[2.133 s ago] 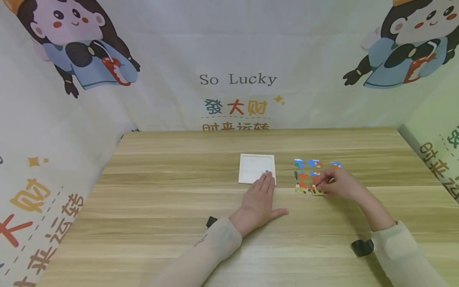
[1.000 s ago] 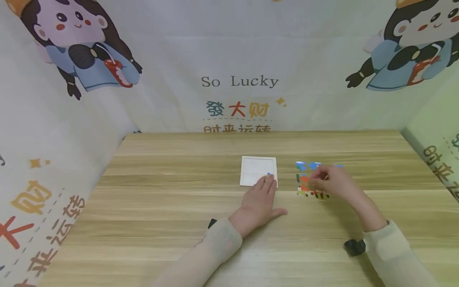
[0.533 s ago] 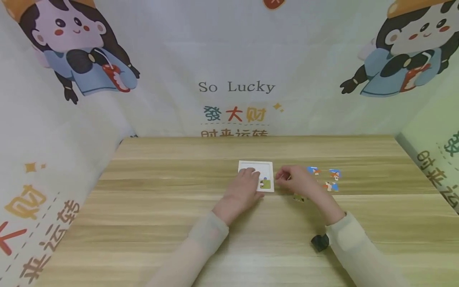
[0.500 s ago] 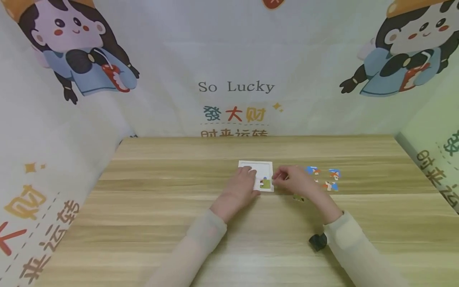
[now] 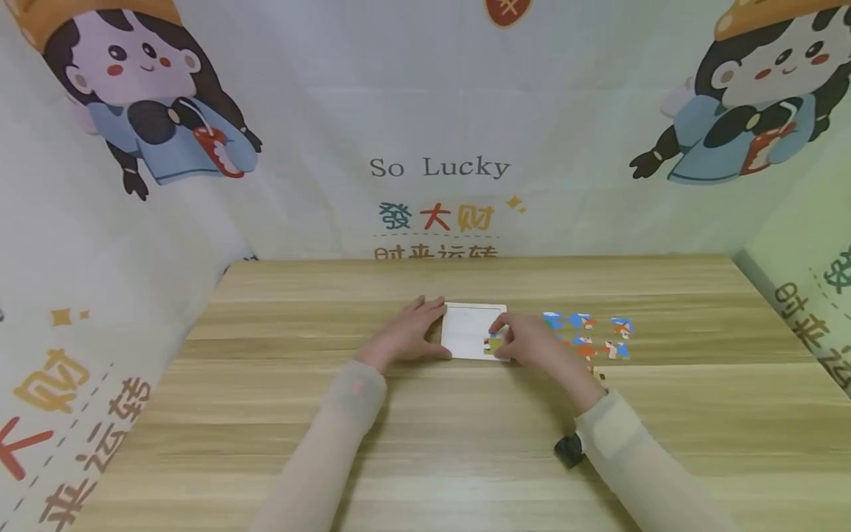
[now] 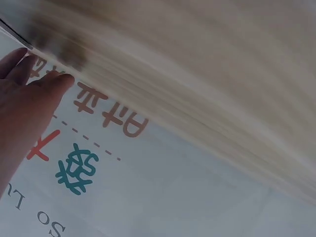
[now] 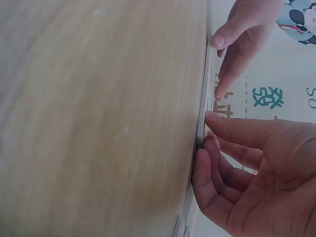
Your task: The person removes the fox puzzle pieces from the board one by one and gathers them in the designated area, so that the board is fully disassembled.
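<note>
A white square puzzle tray (image 5: 463, 332) lies on the table in the head view, with a green puzzle piece (image 5: 490, 345) in its lower right corner. My right hand (image 5: 532, 341) is at that corner, thumb and forefinger curled together at the piece and covering part of it. In the right wrist view the right fingers (image 7: 201, 168) are bent close to the tray's edge. My left hand (image 5: 407, 332) is spread along the tray's left side, its fingertips at the far corner and its thumb at the near one.
Several loose puzzle pieces (image 5: 621, 326), blue, orange and white, lie to the right of the tray, some partly behind the right forearm. A printed cloth (image 5: 439, 111) hangs behind the wooden table (image 5: 439, 443) and down both sides.
The right hand has come left from the loose pieces to the tray's lower right corner. The left hand has moved off the tray's surface to its left edge, uncovering the green piece.
</note>
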`<state>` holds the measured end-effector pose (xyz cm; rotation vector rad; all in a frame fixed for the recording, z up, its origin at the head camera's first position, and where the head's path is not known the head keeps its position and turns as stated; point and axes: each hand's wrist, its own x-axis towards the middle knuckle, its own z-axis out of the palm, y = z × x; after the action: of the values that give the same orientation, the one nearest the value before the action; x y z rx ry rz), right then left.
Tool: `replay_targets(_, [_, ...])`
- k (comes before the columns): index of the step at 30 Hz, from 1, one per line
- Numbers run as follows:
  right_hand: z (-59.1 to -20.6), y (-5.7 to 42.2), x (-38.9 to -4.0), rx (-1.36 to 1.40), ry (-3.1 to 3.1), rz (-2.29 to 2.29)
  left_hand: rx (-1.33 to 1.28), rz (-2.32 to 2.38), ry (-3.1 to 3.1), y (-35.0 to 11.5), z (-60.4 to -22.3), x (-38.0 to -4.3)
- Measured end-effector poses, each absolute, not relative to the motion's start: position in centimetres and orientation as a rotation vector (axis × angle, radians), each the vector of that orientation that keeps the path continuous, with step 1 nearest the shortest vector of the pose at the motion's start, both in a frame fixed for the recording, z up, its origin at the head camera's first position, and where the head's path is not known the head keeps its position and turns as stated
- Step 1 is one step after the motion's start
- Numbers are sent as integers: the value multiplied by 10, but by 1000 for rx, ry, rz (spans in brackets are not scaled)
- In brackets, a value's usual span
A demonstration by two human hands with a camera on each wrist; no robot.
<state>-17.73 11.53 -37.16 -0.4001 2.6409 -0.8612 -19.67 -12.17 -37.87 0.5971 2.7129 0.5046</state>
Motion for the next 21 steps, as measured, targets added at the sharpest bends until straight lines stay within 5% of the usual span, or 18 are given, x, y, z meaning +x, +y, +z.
replay_targets(21, [-360,156,-168,-419,2580,-1339,606,499,2681,-123,-374,-192])
